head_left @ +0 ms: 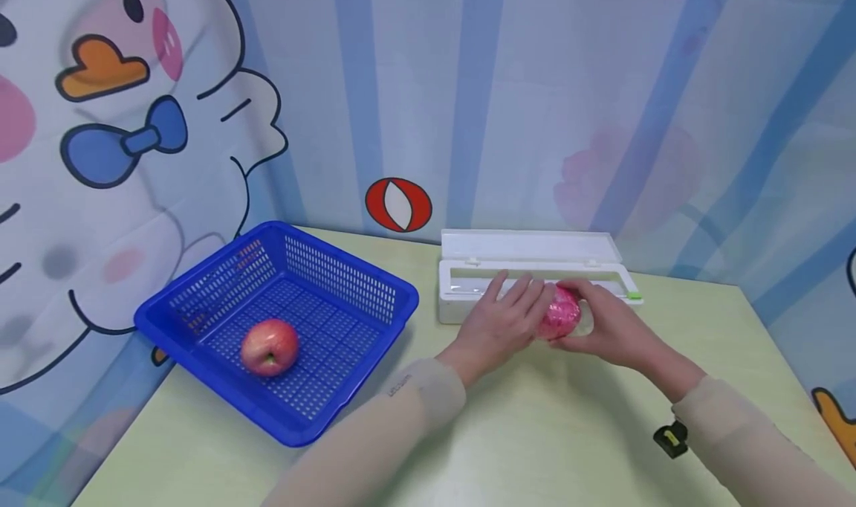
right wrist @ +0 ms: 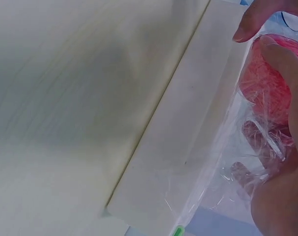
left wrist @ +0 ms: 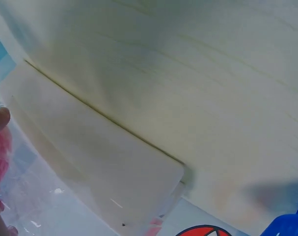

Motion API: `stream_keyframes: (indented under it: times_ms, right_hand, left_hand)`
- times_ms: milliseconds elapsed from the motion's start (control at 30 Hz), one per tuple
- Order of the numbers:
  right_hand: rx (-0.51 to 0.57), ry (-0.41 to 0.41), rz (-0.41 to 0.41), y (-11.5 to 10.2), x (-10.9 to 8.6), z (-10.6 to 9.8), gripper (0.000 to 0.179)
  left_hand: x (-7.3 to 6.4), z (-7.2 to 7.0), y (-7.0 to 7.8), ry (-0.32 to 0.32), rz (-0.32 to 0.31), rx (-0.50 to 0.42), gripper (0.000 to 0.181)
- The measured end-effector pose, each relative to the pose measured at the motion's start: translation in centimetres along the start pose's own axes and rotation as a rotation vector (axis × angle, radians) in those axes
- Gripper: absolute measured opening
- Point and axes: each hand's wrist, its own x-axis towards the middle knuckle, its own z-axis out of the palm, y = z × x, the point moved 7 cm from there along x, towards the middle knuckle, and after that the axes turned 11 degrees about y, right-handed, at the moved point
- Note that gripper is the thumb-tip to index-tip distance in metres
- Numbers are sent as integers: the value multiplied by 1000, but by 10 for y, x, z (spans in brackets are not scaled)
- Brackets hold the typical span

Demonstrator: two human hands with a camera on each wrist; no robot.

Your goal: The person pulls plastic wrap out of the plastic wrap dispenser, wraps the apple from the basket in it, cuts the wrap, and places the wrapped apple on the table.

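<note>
A red-pink apple (head_left: 560,316), wrapped in crinkled clear film, is in my two hands just in front of the white box. My left hand (head_left: 500,318) holds its left side, fingers lying over it and the thumb hidden in the head view. My right hand (head_left: 614,324) grips the right side between fingers and thumb. In the right wrist view, loose cling film (right wrist: 220,189) hangs in folds around the fingers. The white cling film box (head_left: 456,312) stands behind with its lid (head_left: 528,246) raised.
To the left, a blue plastic basket (head_left: 230,393) holds an unwrapped red apple (head_left: 270,347). A green tab (head_left: 634,295) sits at the box's right end. A printed cloth (head_left: 414,83) hangs behind the pale table (head_left: 521,447). A small black object (head_left: 671,438) shows at the right sleeve.
</note>
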Motion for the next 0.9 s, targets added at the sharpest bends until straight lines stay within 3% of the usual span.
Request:
stream_keyframes:
  times_ms: [233,333,500,667,900]
  right_hand:
    - [21,-6,-9,-4,1,0,86]
    - [-53,33,-42,-7,-3,-2,94]
    - [-257,162,-212,-16,-10,-6,108]
    - [-366,280,-377,-17,-9,-5,111]
    - [-394,333,-357,-17,7,-17,101]
  left_hand:
    - [3,4,-6,-8,-43,-40,75]
    - [6,3,-10,-9,-61,-81,77]
    - [12,1,-18,-10,-86,-111,80]
    - [20,-3,-26,-39,-84,-136,81]
    - [38,-8,-39,-83,-84,-168,81]
